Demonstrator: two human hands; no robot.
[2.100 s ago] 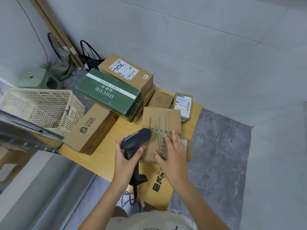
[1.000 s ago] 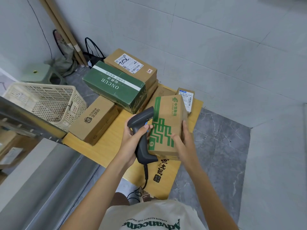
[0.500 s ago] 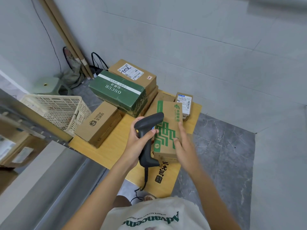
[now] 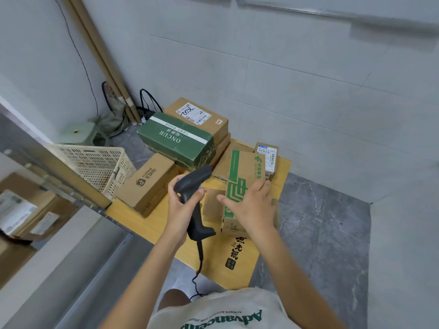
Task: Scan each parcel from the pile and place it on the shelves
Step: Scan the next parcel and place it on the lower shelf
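Head view: left hand (image 4: pixel 184 207) wrapped around black scanner (image 4: pixel 193 200), grip closed, nose aimed toward the pile, cable hanging below. Right hand (image 4: pixel 253 207) spread over side of green-printed parcel (image 4: pixel 242 184), fingers flat on it, holding it upright on flattened cardboard sheet (image 4: pixel 213 262). Behind: green ONCUR box (image 4: pixel 177 141) stacked on brown boxes, labelled box (image 4: pixel 197 117) beside it, small labelled box (image 4: pixel 267 155) just behind the held parcel. Brown box (image 4: pixel 148 184) left, beside plastic basket (image 4: pixel 95 162).
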